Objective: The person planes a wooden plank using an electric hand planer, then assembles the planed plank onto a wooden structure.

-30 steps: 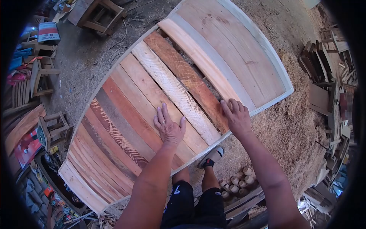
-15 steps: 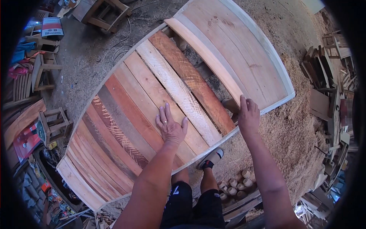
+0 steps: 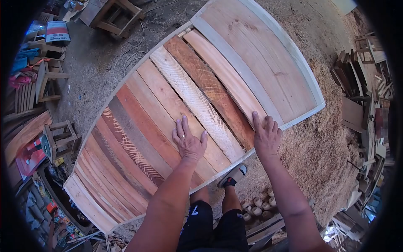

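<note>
Plainly, both hands lie flat and open on a big bed of wooden slats inside a pale grey-white timber frame [image 3: 240, 67], and neither closes around anything.

The right hand [image 3: 265, 136] rests with its fingers spread. Its fingertips [image 3: 256, 119] press on the near end of a long, light salmon-coloured wooden plank [image 3: 226, 75], and its palm sits over the frame's near rim. This plank runs straight away from the fingertips, with its long axis pointing up and to the left in the view. Its far end is at the opposite rim of the frame. It lies flat in the row, with a dark reddish-brown plank [image 3: 201, 71] on the thumb side and the grey-white cross rail on the little-finger side.

The left hand [image 3: 189, 140] is also flat, palm down with the fingers fanned, on a tan plank [image 3: 163, 92] that runs parallel to the first. A ring shows on one finger. On its thumb side lies a pale, saw-marked plank [image 3: 189, 92]. The two hands are apart, with the slats between them.

Below the wrists, a foot in a grey sandal [image 3: 233, 174] stands on the ground, just beside the frame's near rim. A heap of sawdust [image 3: 327, 138] spreads out beyond the right hand's outer side. A small wooden stool [image 3: 58, 140] stands well off past the left arm.
</note>
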Motion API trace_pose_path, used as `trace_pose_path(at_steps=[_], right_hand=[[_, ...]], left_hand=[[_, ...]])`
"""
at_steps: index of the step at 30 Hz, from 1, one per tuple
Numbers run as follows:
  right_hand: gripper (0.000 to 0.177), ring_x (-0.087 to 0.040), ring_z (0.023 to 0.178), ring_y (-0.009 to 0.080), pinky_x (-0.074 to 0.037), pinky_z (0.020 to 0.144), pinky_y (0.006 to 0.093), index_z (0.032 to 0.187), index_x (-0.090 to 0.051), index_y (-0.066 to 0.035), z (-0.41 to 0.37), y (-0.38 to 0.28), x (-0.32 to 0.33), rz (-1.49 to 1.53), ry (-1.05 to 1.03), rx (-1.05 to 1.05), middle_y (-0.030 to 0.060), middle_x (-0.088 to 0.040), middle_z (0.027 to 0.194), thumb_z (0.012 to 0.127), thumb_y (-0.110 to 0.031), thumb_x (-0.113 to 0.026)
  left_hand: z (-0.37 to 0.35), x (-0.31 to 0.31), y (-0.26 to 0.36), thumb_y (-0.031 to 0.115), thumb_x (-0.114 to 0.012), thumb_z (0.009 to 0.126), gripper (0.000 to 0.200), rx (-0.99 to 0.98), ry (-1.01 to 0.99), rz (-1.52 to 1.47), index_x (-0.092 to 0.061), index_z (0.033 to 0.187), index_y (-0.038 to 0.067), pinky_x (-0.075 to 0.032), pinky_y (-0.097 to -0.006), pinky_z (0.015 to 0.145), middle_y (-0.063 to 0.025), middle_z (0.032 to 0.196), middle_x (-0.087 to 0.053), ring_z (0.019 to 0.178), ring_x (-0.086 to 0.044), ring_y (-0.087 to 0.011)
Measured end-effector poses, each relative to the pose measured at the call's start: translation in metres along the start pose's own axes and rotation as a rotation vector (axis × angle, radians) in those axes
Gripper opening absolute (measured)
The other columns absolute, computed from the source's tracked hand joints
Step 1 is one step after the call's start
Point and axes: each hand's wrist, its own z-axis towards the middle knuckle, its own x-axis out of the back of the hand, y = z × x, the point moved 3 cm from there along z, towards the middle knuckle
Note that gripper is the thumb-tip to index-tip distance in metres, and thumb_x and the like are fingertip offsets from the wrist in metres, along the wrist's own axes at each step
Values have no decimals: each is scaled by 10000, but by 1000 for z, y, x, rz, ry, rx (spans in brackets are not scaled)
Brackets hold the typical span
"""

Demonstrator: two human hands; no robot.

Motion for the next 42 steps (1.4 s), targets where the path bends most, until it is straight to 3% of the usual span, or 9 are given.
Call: trace_pose_path(at_steps=[4, 12, 16, 19, 22, 28, 35, 37, 42], right_hand=[[777, -531, 1134, 322, -445, 873, 472, 1491, -466, -348, -5, 2, -9, 33, 90, 0, 116, -486, 1286, 794, -63, -653], [756, -534, 1107, 355, -447, 948, 475, 1437, -578, -208, -14, 2, 23, 512, -28, -44, 165, -528, 1201, 712, -16, -668], [733, -537, 1088, 353, -454, 938, 477, 1410, -605, -191, -27, 0, 29, 464, 7, -36, 170, -530, 1178, 706, 4, -666], [717, -542, 1078, 346, -465, 916, 472, 1411, -597, -225, -17, 0, 23, 340, 112, 16, 156, -534, 1162, 733, -4, -669], [690, -558, 1068, 321, -471, 883, 459, 1410, -574, -341, 3, 0, 4, 226, 201, 16, 100, -545, 1150, 793, -47, -667], [705, -565, 1073, 306, -467, 871, 447, 1408, -571, -376, 8, 5, -5, 100, 274, -14, 81, -546, 1154, 790, -48, -664], [723, -549, 1114, 306, -455, 899, 463, 1435, -543, -374, 13, 11, -23, 90, 200, 0, 94, -540, 1179, 794, -63, -664], [706, -545, 1128, 312, -454, 924, 460, 1463, -517, -305, 16, 10, -18, 149, 61, -4, 109, -539, 1200, 809, -110, -697], [652, -543, 1137, 330, -457, 948, 449, 1447, -509, -149, -12, 27, 10, 198, 5, -142, 138, -546, 1239, 844, -238, -740]], left_hand=[[0, -1, -1, 450, -647, 904, 967, -12, 11, 18, -179, 1562, -83, -118, -525, 1205, -208, 1631, -229, 1509, -150, -382], [0, 1, 0, 458, -626, 918, 968, 12, -22, -11, -158, 1564, -89, -114, -534, 1207, -193, 1644, -218, 1525, -135, -370], [0, 1, -1, 459, -619, 924, 962, 24, -45, -7, -161, 1559, -101, -113, -537, 1209, -196, 1647, -215, 1529, -136, -370], [0, 0, 0, 458, -614, 928, 955, 8, -25, -8, -169, 1553, -111, -112, -539, 1211, -195, 1650, -212, 1530, -139, -374], [1, 0, 1, 459, -614, 927, 954, 10, -24, -11, -174, 1552, -111, -110, -539, 1212, -195, 1648, -215, 1530, -141, -375], [-1, -1, 0, 458, -617, 923, 952, 5, -15, 6, -181, 1553, -106, -107, -539, 1213, -199, 1639, -230, 1532, -141, -370], [0, 2, 1, 457, -628, 918, 951, 12, 0, -16, -187, 1554, -96, -109, -542, 1212, -198, 1639, -230, 1533, -136, -371], [-2, 1, 4, 454, -630, 918, 951, -3, 6, -24, -184, 1554, -97, -109, -544, 1211, -198, 1643, -224, 1532, -138, -374], [1, 2, 4, 434, -636, 920, 950, -3, -19, 4, -165, 1559, -88, -111, -544, 1210, -202, 1652, -208, 1533, -140, -383]])
